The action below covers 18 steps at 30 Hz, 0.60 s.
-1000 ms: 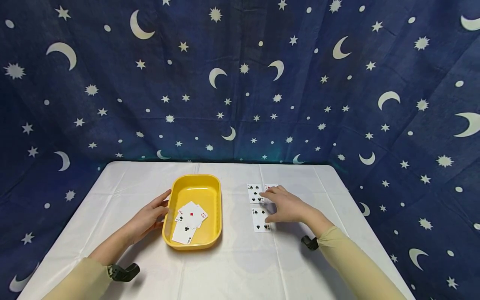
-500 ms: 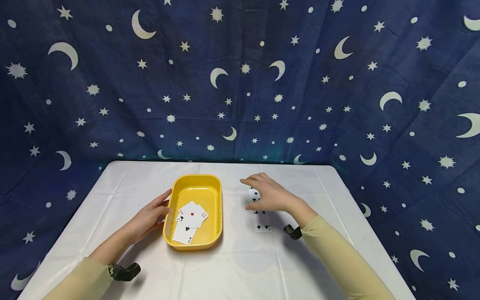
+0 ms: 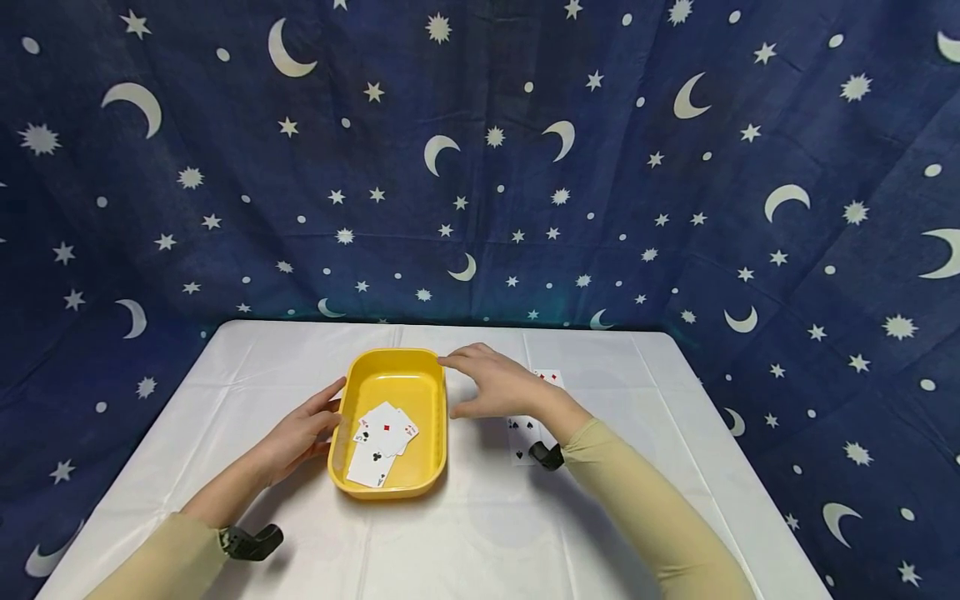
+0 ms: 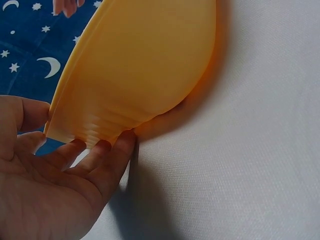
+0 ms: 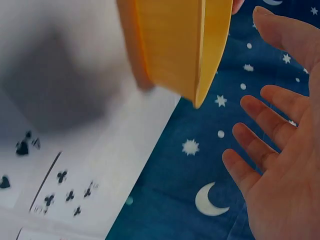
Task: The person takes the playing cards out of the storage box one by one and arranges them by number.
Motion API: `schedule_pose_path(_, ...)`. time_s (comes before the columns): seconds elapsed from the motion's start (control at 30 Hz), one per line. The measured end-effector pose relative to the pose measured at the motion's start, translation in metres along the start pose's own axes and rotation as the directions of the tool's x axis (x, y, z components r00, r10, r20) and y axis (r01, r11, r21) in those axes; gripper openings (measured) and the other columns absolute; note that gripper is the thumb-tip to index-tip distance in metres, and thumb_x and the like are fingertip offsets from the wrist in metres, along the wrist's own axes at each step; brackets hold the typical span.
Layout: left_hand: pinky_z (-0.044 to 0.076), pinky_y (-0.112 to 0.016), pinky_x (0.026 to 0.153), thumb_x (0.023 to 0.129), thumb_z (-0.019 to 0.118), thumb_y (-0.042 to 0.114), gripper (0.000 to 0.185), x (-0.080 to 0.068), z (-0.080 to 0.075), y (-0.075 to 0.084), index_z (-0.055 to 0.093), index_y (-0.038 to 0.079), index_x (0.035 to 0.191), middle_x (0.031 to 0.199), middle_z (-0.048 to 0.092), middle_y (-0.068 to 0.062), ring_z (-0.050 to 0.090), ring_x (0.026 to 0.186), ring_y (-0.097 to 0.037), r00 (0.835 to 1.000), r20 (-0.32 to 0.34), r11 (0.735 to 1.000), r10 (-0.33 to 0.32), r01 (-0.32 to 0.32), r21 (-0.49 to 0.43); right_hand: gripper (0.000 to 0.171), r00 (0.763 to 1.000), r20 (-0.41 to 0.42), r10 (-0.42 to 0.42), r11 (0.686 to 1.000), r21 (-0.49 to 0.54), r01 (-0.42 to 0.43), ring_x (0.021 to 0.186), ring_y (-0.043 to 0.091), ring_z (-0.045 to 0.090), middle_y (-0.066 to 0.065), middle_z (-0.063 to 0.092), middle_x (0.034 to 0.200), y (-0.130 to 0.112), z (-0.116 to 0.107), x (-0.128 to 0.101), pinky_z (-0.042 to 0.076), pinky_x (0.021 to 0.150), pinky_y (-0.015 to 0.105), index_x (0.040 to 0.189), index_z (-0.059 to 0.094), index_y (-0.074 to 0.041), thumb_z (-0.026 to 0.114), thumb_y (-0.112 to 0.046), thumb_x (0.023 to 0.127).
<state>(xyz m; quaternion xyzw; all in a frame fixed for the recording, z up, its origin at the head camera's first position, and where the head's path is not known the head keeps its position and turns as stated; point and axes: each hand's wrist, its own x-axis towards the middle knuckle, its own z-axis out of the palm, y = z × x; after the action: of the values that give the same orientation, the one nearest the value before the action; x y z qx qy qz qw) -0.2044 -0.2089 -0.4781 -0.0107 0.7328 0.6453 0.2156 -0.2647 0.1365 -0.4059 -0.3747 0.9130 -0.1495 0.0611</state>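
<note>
Reaching leftward over the table (image 3: 480, 533), our right hand (image 3: 498, 390) hovers with its fingers spread and relaxed, holding nothing; the right wrist view shows the palm open and bare. Its fingertips sit just beside the far right corner of the yellow tray (image 3: 431, 467), so the tray lies directly to the left of those fingers, its long axis running away from us toward the starry backdrop (image 3: 480, 167). Our left hand (image 3: 303, 433) is at the tray's left wall, fingers straight against the outside and the thumb up at the rim, as the left wrist view confirms; it touches the tray while the right is near but apart. Inside the tray lies a loose fan of cards (image 3: 381, 442), face up, toward the near end. Behind our right wrist, on the cloth, lie the remaining cards: a spade card (image 3: 520, 440) partly hidden by the forearm, and a red card (image 3: 550, 377) farther back; a club card (image 5: 62, 192) shows in the right wrist view. Nothing stands between the right fingers and the tray's rim.
</note>
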Motion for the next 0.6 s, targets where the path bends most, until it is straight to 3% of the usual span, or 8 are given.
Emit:
schedule_pose_path(0.33,0.05,-0.039,0.1,0.104,0.049,0.016,0.074,0.0,0.0,0.0,0.011,0.027,0.167,0.165,0.024,-0.021,0.045,0.138,-0.037,1.0,-0.01,1.0,-0.006,0.006,0.004,0.079,0.99,0.109,-0.091,0.993,-0.059,0.098,0.141,0.015,0.041,-0.004,0.051,0.151,-0.029,0.016,0.038,0.028,0.119,0.034,0.153,0.05,-0.018,0.081,-0.042,0.084)
schedule_pose_path(0.6,0.05,-0.037,0.097,0.103,0.049,0.015,0.074,0.001,0.0,-0.001,0.011,0.027,0.167,0.165,0.025,-0.021,0.045,0.139,-0.037,1.0,-0.012,1.0,-0.009,0.009,0.009,0.086,0.961,0.265,-0.077,0.977,-0.174,0.126,0.142,0.016,0.04,-0.006,0.05,0.151,-0.044,0.04,0.065,0.028,0.118,0.032,0.154,0.048,-0.019,0.085,-0.044,0.08)
